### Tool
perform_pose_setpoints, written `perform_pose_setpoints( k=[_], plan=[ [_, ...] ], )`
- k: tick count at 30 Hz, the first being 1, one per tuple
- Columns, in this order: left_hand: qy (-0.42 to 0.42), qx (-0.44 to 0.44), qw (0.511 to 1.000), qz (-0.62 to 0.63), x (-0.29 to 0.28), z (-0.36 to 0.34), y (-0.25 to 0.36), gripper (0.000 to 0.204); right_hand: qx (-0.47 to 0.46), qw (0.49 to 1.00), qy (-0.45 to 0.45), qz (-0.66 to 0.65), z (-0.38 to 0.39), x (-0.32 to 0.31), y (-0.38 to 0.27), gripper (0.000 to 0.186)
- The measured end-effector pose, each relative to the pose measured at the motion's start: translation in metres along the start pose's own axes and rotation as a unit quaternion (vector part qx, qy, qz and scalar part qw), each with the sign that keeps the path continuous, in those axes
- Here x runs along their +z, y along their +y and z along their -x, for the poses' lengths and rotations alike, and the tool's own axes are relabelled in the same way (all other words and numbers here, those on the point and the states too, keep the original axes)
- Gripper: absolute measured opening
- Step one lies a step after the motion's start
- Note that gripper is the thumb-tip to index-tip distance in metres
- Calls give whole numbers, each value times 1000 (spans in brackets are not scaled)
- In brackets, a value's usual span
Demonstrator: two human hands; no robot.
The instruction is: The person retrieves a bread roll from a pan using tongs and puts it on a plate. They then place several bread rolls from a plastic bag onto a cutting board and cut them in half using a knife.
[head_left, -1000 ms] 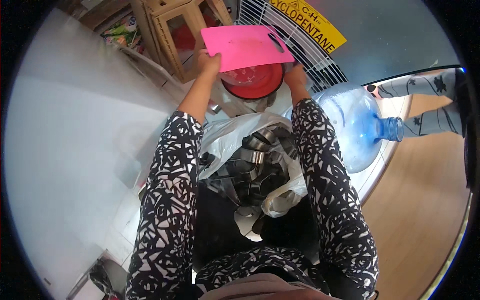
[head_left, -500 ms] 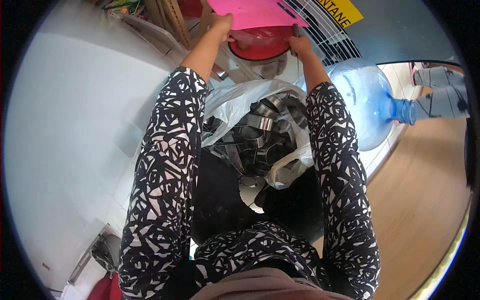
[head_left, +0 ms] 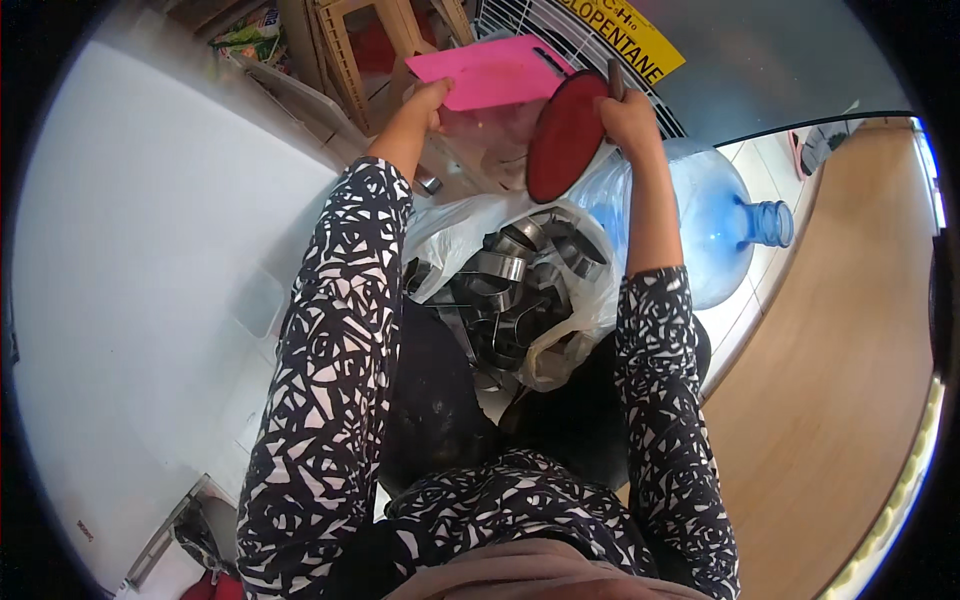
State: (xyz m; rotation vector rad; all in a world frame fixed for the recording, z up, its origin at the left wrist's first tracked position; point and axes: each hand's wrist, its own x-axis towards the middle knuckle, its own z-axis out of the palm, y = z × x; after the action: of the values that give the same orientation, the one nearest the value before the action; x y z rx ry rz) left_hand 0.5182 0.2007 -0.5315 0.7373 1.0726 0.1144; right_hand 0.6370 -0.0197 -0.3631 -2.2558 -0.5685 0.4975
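My left hand [head_left: 430,103] is closed on the near left edge of a flat pink cutting board [head_left: 490,75] with a slot at its far end. Under the board shows something see-through and plastic [head_left: 487,140]; its shape is unclear. In my right hand [head_left: 630,118] is the dark handle of a red frying pan [head_left: 567,135] with a dark rim. The pan stands tilted on edge beside the board. Nearer me, between my knees, an open white plastic bag [head_left: 450,225] holds several metal rings and strips [head_left: 500,268].
A large blue water jug [head_left: 715,225] lies on its side at the right, beside a wooden surface [head_left: 810,330]. Behind the board are a white wire rack [head_left: 520,18] and a brown wooden frame [head_left: 345,50]. A white panel [head_left: 150,250] fills the left.
The red pan has come out from under the pink board, toward me, and now stands tilted on edge. The board has shifted slightly left and nearer. A person's leg at the right has drawn farther off.
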Motion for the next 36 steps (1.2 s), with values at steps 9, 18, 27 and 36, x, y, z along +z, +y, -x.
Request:
perform_pose_setpoints(
  k=[9, 18, 27, 36],
  plan=[
    [76, 307, 936, -153, 24, 2, -15, 34, -226, 965, 62, 117, 59, -82, -55, 31],
    [80, 345, 934, -46, 69, 88, 6, 31, -60, 925, 114, -356, 176, -145, 10, 39],
    [-100, 241, 961, 93, 57, 257, -55, 31, 99, 704, -45, -702, 204, -112, 79, 24],
    [-298, 183, 937, -15, 74, 342, -122, 31, -20, 545, -313, -778, 208, -110, 59, 32]
  ],
)
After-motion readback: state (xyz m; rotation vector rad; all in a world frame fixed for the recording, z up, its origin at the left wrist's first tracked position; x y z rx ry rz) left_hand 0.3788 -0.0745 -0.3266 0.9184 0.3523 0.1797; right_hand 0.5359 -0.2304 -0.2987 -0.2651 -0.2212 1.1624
